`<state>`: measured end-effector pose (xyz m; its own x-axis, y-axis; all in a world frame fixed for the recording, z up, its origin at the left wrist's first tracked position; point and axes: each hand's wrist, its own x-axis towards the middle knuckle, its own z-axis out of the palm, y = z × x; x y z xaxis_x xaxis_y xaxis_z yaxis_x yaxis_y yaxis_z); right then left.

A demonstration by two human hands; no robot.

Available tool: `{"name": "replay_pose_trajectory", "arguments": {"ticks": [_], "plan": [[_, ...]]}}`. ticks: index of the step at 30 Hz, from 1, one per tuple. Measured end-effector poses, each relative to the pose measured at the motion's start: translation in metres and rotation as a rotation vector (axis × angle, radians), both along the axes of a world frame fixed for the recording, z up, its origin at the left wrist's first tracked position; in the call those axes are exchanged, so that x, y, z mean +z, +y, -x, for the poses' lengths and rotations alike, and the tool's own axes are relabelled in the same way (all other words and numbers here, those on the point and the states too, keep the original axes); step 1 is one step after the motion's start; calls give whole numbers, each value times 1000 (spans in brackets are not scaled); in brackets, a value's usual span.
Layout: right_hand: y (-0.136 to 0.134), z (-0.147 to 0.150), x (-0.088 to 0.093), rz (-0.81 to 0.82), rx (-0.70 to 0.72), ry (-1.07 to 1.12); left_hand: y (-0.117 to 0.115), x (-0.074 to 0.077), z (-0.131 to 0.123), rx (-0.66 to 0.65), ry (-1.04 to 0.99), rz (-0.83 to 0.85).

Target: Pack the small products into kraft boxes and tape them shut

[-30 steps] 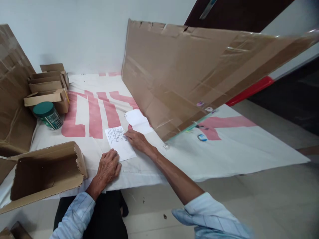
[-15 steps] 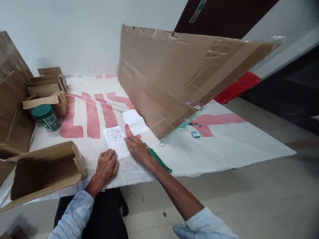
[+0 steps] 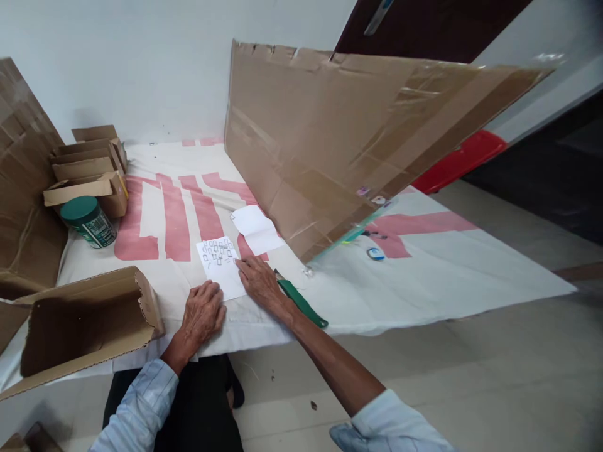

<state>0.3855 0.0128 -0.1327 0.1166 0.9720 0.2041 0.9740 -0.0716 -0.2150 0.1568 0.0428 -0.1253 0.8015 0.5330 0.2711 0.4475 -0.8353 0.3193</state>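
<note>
A white paper (image 3: 220, 270) with rows of small drawn squares lies on the cloth-covered table. At its lower left edge rests my left hand (image 3: 203, 314), palm down with the fingers bent and a little apart. My right hand (image 3: 259, 282) lies on the right edge of the same paper, fingers stretched forward. Both hands look flat and hold nothing. Behind the drawn sheet is a blank, creased paper (image 3: 257, 230). A green-handled tool (image 3: 304, 304) lies beside my right wrist; part of it is hidden.
An open cardboard box (image 3: 89, 323) stands at the left, with a green-lidded jar (image 3: 89, 221) and small boxes (image 3: 87, 169) behind it. A large cardboard sheet (image 3: 348, 150) leans over the table. A blue-and-white roll (image 3: 375, 253) lies at the right.
The view has shifted slightly, so the right side appears a little farther right. Both hands keep their places on the paper.
</note>
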Motion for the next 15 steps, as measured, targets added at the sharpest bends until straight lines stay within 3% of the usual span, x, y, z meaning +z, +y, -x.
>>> {"name": "replay_pose_trajectory", "arguments": {"ticks": [15], "plan": [[-29, -9, 3, -43, -92, -32, 6, 12, -10, 29, 73, -5]]}}
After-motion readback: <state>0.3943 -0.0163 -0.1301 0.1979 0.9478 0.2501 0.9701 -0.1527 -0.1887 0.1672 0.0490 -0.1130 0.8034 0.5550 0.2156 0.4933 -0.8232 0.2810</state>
